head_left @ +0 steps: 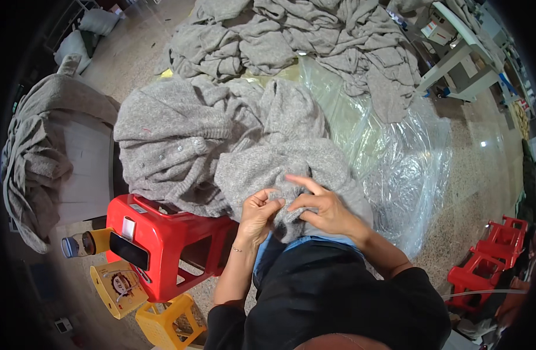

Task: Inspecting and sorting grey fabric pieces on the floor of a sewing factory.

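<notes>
A grey knitted garment lies over my lap and spreads onto a red plastic stool. My left hand pinches a fold of its fabric near my knees. My right hand grips the same fabric just beside it, index finger stretched out to the left. Both hands touch each other over the knit. A second grey cardigan with small shiny buttons rests to the left of the first one.
A large heap of grey knits lies on the floor ahead, partly on a clear plastic sheet. More grey cloth sits at left. A phone, a bottle, a yellow stool and red stools stand nearby.
</notes>
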The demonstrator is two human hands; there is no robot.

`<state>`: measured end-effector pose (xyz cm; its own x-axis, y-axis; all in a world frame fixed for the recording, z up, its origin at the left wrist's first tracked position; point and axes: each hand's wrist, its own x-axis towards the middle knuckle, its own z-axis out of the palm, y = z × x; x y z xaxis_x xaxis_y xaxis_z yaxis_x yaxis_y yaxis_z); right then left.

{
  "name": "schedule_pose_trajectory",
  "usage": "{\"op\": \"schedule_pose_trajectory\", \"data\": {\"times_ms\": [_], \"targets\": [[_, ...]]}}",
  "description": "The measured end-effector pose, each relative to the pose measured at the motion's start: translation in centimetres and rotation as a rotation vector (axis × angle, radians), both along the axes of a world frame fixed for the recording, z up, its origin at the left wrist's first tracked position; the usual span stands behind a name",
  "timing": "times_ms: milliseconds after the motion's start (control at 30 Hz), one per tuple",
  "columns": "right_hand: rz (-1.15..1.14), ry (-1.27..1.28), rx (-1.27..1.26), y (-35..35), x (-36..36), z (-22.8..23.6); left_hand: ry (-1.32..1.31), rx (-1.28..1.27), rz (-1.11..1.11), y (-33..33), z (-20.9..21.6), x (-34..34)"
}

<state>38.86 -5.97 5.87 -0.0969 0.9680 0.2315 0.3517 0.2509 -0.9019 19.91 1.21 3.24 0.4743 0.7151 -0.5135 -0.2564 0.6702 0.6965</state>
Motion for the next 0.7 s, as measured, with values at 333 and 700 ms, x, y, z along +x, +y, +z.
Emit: {"op": "schedule_pose_trajectory", "data": {"times_ms": [333, 700], "targets": [[0.026, -0.072, -0.059, -1.0, -1.9, -1.4, 0.379, 0.433, 0.24, -1.7, -3.0, 2.8], [-0.297, -0.284, 0.548, -1.4, -1.1, -1.4, -0.122, -0.042, 0.145, -1.5, -1.1, 1.5]]}}
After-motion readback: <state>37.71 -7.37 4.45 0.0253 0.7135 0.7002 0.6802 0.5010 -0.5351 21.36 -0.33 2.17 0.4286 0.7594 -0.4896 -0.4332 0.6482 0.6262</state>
